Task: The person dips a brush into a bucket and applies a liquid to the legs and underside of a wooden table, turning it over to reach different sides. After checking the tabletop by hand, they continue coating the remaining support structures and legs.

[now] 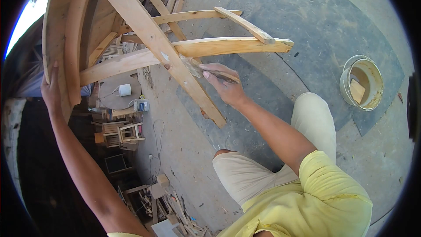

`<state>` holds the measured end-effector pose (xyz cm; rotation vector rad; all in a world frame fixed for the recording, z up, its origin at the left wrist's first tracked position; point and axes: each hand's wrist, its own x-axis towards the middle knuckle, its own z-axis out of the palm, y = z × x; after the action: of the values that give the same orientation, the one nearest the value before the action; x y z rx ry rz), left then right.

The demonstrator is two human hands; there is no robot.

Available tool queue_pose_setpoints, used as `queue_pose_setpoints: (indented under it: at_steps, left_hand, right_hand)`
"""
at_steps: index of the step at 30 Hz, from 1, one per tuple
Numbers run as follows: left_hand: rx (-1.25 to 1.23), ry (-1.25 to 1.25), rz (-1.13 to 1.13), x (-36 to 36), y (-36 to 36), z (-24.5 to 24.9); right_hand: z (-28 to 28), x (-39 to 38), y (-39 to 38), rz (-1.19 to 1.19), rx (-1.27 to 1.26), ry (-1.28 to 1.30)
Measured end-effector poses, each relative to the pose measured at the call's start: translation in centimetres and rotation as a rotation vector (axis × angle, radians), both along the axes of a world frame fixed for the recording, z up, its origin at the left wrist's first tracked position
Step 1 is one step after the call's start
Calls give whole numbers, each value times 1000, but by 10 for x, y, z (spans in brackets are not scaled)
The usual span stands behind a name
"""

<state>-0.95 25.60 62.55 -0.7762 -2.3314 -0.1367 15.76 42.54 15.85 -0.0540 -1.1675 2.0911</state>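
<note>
My right hand (224, 83) is closed round the handle of a brush (226, 76). The pale bristles (191, 65) touch the wooden frame where a long diagonal plank (153, 39) crosses a curved beam (237, 45). The beam looks darker and glossier to the right of the crossing than to the left. At the far left, my left hand (51, 90) grips the edge of a broad curved wooden panel (56, 39); part of its fingers is hidden.
A bucket (376, 83) with a wood piece inside stands on a dark sheet (351, 30) at the right. Small stools (130, 132), a white container (125, 90), a cable (158, 145) and scrap wood (180, 206) lie at the lower left. A thin slat (245, 25) juts out above the beam.
</note>
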Motion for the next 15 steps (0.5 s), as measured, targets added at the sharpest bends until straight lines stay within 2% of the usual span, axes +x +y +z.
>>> queue_pose_setpoints:
  at_steps: [2,4,7,10,15]
  left_hand:
    - [-2,-11,72,3,3,0]
    - [9,-26,13,-1,-1,-1]
    - [17,-32,-28,-1,-2,-2]
    - [16,-6,9,9,0,-7]
    - [39,16,103,27,7,-17]
  right_hand:
    - [-52,10,-36,27,-22,-25]
    - [-90,26,-64,167,-143,-136]
    - [-82,23,-60,180,-131,-211]
    - [-11,3,0,144,24,-218]
    - [80,-24,79,-130,-103,115]
